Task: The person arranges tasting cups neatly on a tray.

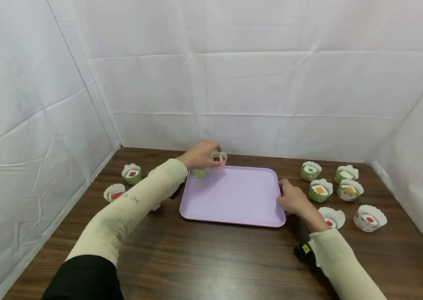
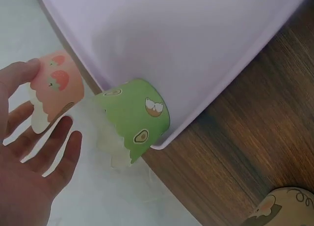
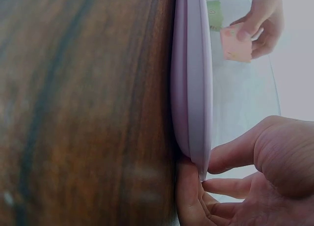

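Note:
My left hand (image 1: pixel 198 155) holds a pink paper baking cup (image 2: pixel 61 81) with strawberries printed on it, above the far left part of a lilac tray (image 1: pixel 234 196). In the head view a small red patch on white shows inside this cup. A green paper baking cup (image 2: pixel 140 113) with avocado prints stands in the tray's far left corner, partly hidden by the left hand in the head view. At the tray's right edge, my right hand (image 1: pixel 294 199) pinches the rim, with the thumb (image 3: pixel 235 150) on top and a finger underneath.
Several paper cups, including an orange-marked green cup (image 1: pixel 320 190) and a white patterned cup (image 1: pixel 369 218), stand right of the tray. More stand at left, among them a green cup (image 1: pixel 132 174), some partly behind the left sleeve. White cloth walls (image 1: pixel 234 83) border the wooden table (image 1: pixel 196 258).

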`<state>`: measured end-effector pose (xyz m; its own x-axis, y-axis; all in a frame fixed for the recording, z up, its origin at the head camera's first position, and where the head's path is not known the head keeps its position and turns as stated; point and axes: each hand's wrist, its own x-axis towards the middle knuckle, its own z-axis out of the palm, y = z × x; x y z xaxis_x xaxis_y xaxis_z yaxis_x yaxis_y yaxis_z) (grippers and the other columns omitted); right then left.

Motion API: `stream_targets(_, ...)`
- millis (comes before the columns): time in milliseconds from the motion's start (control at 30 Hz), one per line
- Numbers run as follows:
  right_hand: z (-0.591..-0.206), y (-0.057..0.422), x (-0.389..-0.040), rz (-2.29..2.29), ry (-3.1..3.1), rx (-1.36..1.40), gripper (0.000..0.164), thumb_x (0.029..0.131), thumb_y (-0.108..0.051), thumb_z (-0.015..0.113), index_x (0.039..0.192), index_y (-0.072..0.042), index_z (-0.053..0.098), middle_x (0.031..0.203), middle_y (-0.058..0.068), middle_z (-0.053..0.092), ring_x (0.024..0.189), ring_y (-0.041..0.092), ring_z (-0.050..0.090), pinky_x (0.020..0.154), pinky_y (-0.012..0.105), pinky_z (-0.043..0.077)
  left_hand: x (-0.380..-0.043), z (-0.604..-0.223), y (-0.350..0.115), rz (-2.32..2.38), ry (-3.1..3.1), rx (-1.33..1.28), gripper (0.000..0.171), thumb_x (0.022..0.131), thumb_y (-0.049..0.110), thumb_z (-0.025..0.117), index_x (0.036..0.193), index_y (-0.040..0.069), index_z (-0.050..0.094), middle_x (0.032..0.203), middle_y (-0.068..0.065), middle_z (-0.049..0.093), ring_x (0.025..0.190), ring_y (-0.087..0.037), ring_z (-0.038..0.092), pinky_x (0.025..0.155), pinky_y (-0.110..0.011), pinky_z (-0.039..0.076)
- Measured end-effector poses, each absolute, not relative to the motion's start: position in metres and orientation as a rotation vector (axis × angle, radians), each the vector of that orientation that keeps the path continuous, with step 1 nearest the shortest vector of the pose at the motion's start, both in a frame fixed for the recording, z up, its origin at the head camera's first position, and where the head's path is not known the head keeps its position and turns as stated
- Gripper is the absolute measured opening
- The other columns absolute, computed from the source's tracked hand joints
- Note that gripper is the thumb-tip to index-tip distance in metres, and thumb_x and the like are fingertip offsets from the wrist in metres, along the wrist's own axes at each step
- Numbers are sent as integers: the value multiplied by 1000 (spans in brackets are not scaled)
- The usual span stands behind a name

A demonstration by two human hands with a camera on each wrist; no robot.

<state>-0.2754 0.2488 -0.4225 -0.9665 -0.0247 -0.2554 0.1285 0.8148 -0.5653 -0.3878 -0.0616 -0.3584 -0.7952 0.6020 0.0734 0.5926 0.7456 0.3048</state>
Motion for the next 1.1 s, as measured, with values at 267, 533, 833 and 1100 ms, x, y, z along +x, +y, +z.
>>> stream_targets(267,-425,247,-277,-874,2751,84,63,88,-9,52,145,-1,26,116,29,53,84,28,61,51,29,57,-387,-368,-59,367,2922,988,42,85,33,71,118,11,60,114,-5,67,97,-20,58,85,-34,50)
stream_targets(533,-424,246,-277,-873,2760,74,63,88,-9,53,145,0,27,114,29,54,84,28,61,50,29,57,-383,-374,-56,295,2930,955,42,85,33,73,118,10,61,110,-6,67,100,-21,56,88,-35,49)
stream_targets(833,-425,246,-276,-880,2762,58,63,88,-10,53,145,0,27,114,28,55,84,28,61,50,29,57,-381,-380,-56,256,2931,929,43,84,36,73,118,12,61,111,-4,67,102,-21,56,90,-35,48)
stream_targets(1100,-424,245,-278,-880,2760,62,62,89,-10,52,145,-1,27,115,28,54,85,28,61,50,29,57,-380,-377,-56,183,2923,859,48,86,39,69,125,13,59,117,-7,58,106,-23,50,91,-37,46)
